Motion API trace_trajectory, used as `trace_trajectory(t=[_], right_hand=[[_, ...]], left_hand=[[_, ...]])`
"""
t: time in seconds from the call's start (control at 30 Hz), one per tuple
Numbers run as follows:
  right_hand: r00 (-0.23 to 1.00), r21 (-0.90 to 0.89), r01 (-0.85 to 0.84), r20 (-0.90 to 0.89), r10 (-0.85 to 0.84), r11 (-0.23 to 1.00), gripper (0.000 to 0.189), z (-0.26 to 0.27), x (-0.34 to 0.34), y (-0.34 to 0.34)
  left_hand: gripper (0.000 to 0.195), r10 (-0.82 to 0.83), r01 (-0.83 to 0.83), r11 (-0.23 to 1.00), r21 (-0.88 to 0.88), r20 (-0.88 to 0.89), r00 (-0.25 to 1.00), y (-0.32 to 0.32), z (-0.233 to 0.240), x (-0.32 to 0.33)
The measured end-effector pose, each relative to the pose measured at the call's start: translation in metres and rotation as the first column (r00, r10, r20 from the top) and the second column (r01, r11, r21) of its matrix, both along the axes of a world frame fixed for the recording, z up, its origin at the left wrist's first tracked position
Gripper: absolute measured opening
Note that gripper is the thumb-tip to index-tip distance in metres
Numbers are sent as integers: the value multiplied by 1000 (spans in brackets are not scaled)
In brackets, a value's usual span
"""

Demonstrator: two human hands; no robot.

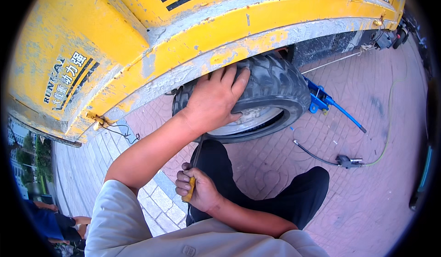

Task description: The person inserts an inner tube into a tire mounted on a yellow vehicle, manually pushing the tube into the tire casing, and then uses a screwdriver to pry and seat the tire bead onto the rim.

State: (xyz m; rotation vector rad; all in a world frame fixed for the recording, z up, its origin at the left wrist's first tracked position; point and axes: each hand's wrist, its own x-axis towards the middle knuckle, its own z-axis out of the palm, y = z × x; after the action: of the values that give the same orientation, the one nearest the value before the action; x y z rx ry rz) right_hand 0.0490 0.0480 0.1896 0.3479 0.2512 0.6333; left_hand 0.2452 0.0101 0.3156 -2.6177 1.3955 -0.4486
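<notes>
A knobbly rubber tyre [275,74] on a pale metal wheel rim [262,117] sits under the edge of a yellow truck bed [179,43]. My left hand [217,96] lies on the tyre with its fingers spread over the tread and its thumb towards the rim. Below it, my right hand [198,188] grips the yellow handle of a screwdriver-like tool [188,193]. Its dark metal shaft points up to the tyre's near lower left edge. My left forearm and the tyre edge keep the tip from view.
A blue jack [322,96] with a long handle stands right of the tyre. An air inflator gun [348,161] with a green hose [390,119] lies on the red paving [361,202]. Wire [125,133] hangs from the bed's left corner. Another person [58,222] is at lower left.
</notes>
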Motion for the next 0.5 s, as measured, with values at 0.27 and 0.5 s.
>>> trace_trajectory(t=[0.27,0.5], right_hand=[[997,-159,-65,-56,57,985,8,5,21,22],[853,-270,-275,375,364,923,33,19,43,65]], left_hand=[[109,-15,15,1000,9,-23,1000,16,3,-1],[111,-22,20,999,-25,-65,998,15,-3,3]])
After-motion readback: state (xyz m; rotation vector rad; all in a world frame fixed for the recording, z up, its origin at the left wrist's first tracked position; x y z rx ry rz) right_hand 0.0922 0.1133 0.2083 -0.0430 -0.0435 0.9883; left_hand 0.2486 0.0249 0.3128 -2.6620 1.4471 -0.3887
